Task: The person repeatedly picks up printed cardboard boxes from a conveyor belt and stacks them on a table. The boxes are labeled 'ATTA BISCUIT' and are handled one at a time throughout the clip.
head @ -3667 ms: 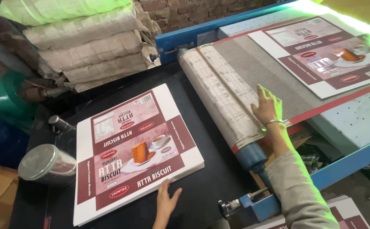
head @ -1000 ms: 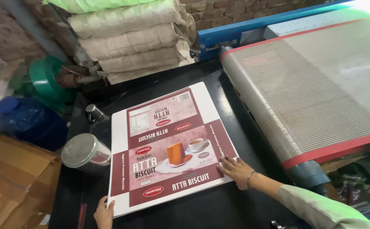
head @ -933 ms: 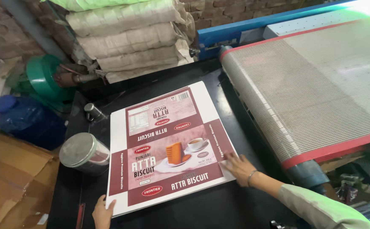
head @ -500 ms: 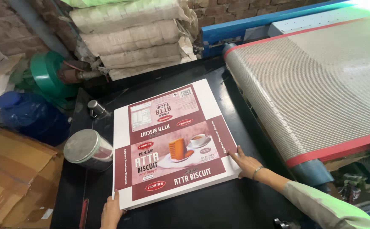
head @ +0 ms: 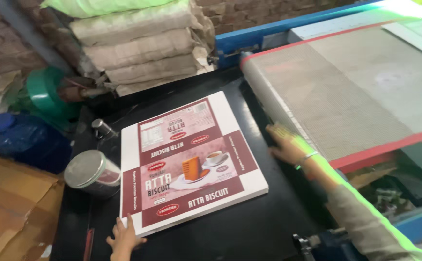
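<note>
left hand (head: 124,237) fingers spread flat on printed carton stack (head: 191,162), 7 o'clock corner. right hand (head: 286,147) open, blurred, off stack at 3 o'clock, beside mesh conveyor belt (head: 346,92).

Two bare hands, the left hand (head: 124,237) shown only to the wrist with no sleeve in sight, the right hand (head: 286,147) with a thin silvery bangle (head: 305,157) at the wrist and a pale greyish-green long sleeve (head: 365,222).

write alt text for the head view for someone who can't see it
A stack of printed carton sheets lies on a black table; the left hand touches its near corner, the right hand rests open by a mesh conveyor belt.
</note>
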